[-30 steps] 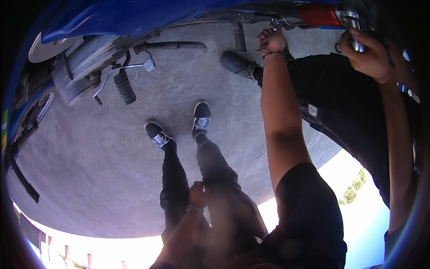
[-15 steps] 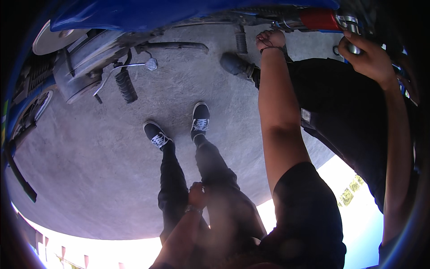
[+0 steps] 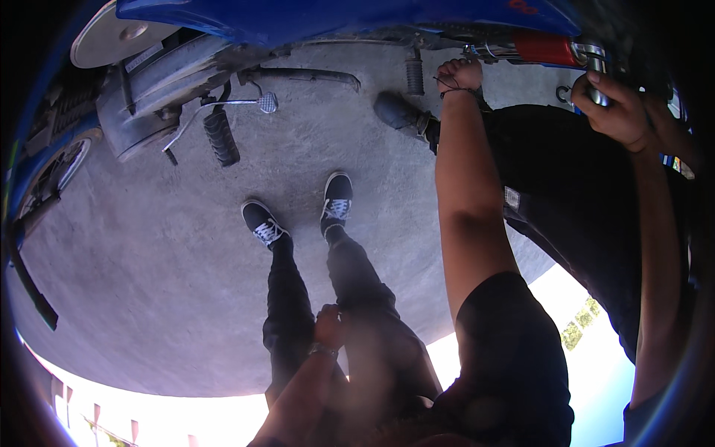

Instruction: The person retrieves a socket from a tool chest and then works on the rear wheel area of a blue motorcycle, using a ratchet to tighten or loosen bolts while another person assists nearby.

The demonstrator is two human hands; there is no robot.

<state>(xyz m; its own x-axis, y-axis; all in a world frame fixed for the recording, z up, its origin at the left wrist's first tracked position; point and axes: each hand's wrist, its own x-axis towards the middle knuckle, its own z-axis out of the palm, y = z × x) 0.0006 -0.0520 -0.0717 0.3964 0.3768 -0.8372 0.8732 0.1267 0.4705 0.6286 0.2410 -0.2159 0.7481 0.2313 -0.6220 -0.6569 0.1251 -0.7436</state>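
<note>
Stood bent over beside the blue motorbike (image 3: 335, 15) on the concrete floor (image 3: 149, 261). Reached the right hand (image 3: 458, 74) forward and clenched it round a metal bar (image 3: 491, 52) low on the frame, just beside the red spring (image 3: 547, 48). Rested the left hand (image 3: 328, 328) on the thigh; could not tell through the blur whether curled or slack. Seemed mid-grip on a fitting, with a co-worker's hand (image 3: 614, 112) closed on a chrome part nearby. Probably called next for a steady pull or turn, without letting go of the bar.
</note>
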